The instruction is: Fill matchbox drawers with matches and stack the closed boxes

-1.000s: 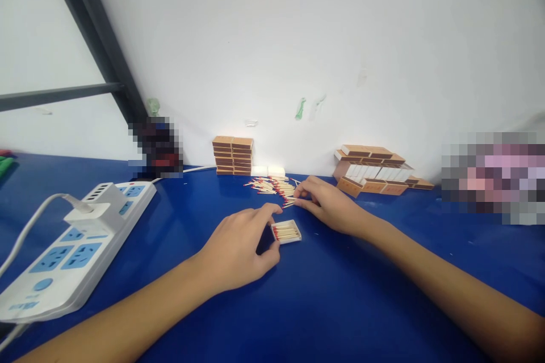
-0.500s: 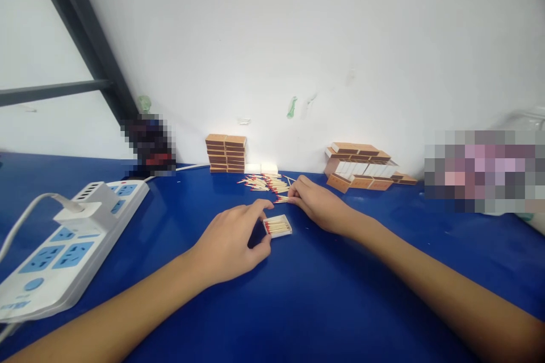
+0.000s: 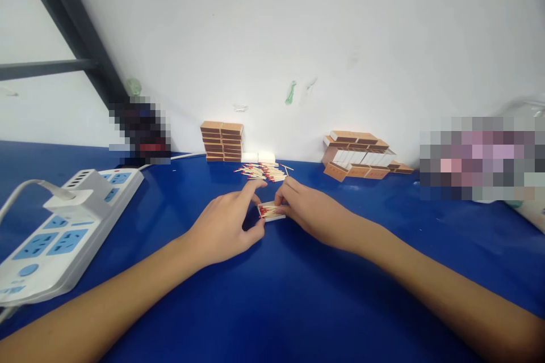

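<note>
A small white matchbox tray (image 3: pixel 279 217) with red-tipped matches in it lies on the blue table. My left hand (image 3: pixel 225 224) curves around the tray's left end, thumb at the near corner and another finger at the far side, holding it; the index finger is raised. Over the tray's right part, my right hand (image 3: pixel 315 212) is closed in a pinch on matches (image 3: pixel 269 211), whose red heads point left. Its fingers hide part of the tray, so held and lying matches are hard to tell apart. Just behind lies a loose pile of matches (image 3: pixel 259 171).
Stacked matchboxes (image 3: pixel 222 142) stand against the wall at left, with a white roll-like thing (image 3: pixel 266 156) beside them. More matchboxes (image 3: pixel 357 153) are piled at right. A white power strip (image 3: pixel 63 244) with a plugged-in adapter (image 3: pixel 79 195) lies on the left; blurred items sit at both sides.
My right hand has brought matches from the pile's near edge toward me and left, down to the tray. My left hand stays at the tray. The whole view has shifted slightly.
</note>
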Motion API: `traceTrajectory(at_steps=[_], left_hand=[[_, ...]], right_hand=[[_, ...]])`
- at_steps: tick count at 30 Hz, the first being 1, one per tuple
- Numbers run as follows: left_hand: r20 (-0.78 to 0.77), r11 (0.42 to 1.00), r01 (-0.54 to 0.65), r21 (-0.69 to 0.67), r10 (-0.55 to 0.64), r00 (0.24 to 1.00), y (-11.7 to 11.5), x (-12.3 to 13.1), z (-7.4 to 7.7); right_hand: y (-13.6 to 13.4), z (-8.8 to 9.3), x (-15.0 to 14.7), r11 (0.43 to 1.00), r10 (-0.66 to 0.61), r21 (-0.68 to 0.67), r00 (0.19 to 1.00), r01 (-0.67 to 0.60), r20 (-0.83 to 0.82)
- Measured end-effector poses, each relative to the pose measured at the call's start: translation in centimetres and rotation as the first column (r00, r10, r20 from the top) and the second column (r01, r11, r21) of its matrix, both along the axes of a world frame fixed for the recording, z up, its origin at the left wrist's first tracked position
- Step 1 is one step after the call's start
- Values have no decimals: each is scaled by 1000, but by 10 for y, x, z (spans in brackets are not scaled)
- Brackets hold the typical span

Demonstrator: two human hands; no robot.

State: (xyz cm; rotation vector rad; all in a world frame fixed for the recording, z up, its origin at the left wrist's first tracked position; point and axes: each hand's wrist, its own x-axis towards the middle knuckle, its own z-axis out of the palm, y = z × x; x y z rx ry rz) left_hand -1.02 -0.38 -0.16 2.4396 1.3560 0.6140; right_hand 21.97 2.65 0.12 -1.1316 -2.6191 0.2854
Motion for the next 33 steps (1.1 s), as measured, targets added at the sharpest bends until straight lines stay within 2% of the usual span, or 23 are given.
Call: traceTrajectory(at_steps=[4, 8, 12, 15, 18, 21, 25, 29, 33], left_hand=[[-1, 999, 23, 24, -23, 1000, 0, -1, 0], [-23, 995, 73, 66, -71, 997, 0, -1, 1], [-19, 992, 93, 81, -92, 996, 0, 1, 1], [-4, 990, 104, 90, -104, 995, 0, 2, 0], [1, 988, 119, 99, -120, 993, -1, 2, 0], [-9, 987, 122, 103, -122, 993, -1, 2, 0], [-16, 992, 95, 88, -94, 995, -3, 4, -1], [-13, 993, 104, 63, -103, 995, -6, 6, -2], [-3, 991, 122, 59, -122, 993, -6, 6, -2]], right_hand=[[1, 5, 5, 1000, -9, 21, 1000, 9, -8], [2, 11, 30, 999, -47, -5, 994, 46, -103], [-2, 0, 45, 992, -82, -102, 987, 68, -135], [-3, -8, 43, 989, -89, -126, 987, 72, -136], [-1, -9, 41, 991, -71, -126, 986, 52, -153], [-1, -4, 43, 995, -60, -87, 985, 46, -163], [-10, 2, 36, 998, -56, 31, 977, 63, -206], [-22, 4, 22, 996, 33, 87, 992, -22, -124], [-23, 3, 21, 994, -4, 108, 991, 18, -132]])
